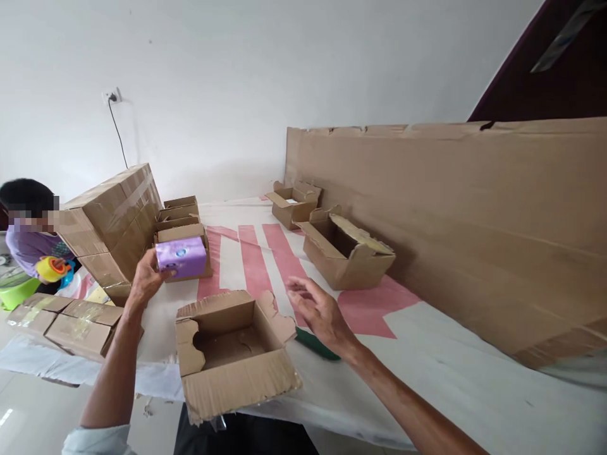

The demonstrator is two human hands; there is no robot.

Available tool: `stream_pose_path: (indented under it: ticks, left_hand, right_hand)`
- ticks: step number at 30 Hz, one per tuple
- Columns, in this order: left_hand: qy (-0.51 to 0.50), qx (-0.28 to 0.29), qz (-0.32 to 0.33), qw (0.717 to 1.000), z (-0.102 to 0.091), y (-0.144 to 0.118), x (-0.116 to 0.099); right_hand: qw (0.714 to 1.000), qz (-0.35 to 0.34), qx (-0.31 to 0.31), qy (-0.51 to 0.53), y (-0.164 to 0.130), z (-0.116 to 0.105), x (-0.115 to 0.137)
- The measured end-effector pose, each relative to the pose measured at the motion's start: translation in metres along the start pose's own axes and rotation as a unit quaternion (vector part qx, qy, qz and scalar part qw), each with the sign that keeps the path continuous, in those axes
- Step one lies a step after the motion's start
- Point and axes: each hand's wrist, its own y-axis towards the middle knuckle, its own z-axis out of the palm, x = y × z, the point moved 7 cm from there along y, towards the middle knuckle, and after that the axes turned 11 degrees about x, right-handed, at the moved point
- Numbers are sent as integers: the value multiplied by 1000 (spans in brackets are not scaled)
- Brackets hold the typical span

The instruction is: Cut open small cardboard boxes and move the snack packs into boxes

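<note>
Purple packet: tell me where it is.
In the head view, the purple packet is left of centre, gripped by the left hand, just beyond the open cardboard box.

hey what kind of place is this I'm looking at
Probably a small packing room. Open brown cardboard boxes sit on a white and pink covered table, taped-up cartons are stacked at the left, and the left hand holds a purple wrapped pack.

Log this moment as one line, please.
left hand: holds purple soft pack | right hand: open, beside empty open cardboard box | white-and-red table cover
</note>
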Motion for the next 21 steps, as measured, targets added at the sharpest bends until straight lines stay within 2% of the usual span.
stream_pose_path:
  ticks: [2,4,6,9,15,18,21]
  left_hand:
    - [7,44,-54,998,14,-1,42]
    - [6,50,-91,995,22,0,77]
    - [5,39,-113,993,25,2,104]
    - [14,18,-127,992,27,10,133]
    - [66,-45,-132,988,27,16,166]
    - [140,-75,-129,979,25,19,170]
    - [200,-82,-133,967,25,31,172]
  right_hand:
    - [999,38,8,-15,-17,-2,-31]
    - [998,62,17,-27,-30,-2,-54]
    - [997,65,24,-42,-40,-2,-70]
    - [996,55,27,-70,-47,-1,-88]
    - [989,12,31,-142,-54,6,-116]
    - [976,-53,18,-211,-60,11,-118]
    - [954,-120,0,-276,-65,15,-114]
